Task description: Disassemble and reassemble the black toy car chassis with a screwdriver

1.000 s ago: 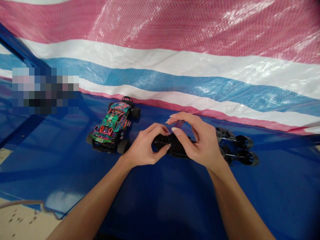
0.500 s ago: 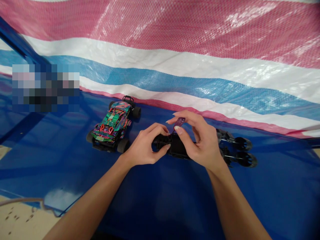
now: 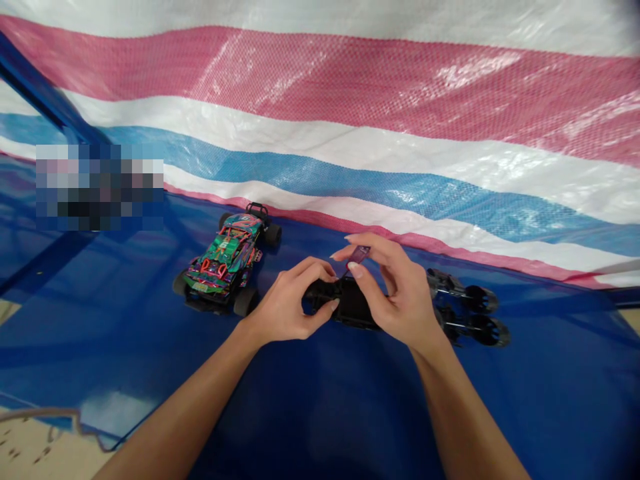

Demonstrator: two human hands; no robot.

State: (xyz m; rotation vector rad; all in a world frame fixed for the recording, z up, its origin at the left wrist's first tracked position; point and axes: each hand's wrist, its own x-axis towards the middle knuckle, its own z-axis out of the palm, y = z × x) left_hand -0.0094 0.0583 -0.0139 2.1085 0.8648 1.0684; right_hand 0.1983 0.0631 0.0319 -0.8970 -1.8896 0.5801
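Markings first, head view. On the car (image 3: 225, 257): a pale, numeral-like mark on the roof, too small to read surely; a pale plate at the near end, equally illegible. Bodywork patterned in green, orange-red and purple. Pale specks on the purple tool (image 3: 360, 254), unreadable at this scale.

Poses next. Left hand (image 3: 289, 301): back upward, forearm slanting up from lower left, thumb and index curled into a C, gripping the left end of the black chassis (image 3: 354, 312). Right hand (image 3: 395, 287): arched above the chassis, forearm from lower right, thumb and index pinching the purple tool. Tool tilted, top leaning right, lower end close to the left fingertips; contact with chassis uncertain.

Chassis on the blue table (image 3: 320, 407), partly behind the right hand. Black rings (image 3: 501, 333) farther right, join hidden. Car left of chassis, apart. Striped sheet (image 3: 320, 80) behind.
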